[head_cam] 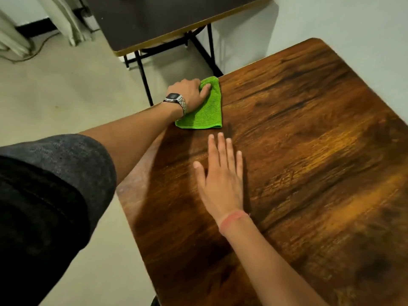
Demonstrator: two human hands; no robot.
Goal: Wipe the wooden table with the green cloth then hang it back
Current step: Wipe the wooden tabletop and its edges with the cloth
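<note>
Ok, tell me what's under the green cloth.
The green cloth lies flat on the wooden table near its far left corner, left hand pressing on top. The wood beneath it is covered.

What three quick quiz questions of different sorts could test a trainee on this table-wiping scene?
1. True or false: the folded green cloth lies at the centre of the brown wooden table.
2. Which hand presses the cloth: A left hand, B right hand?
3. Fill in: the right hand rests ____ on the table.

Key: 1 false, it lies near a corner; 2 A; 3 flat, fingers spread.
</note>
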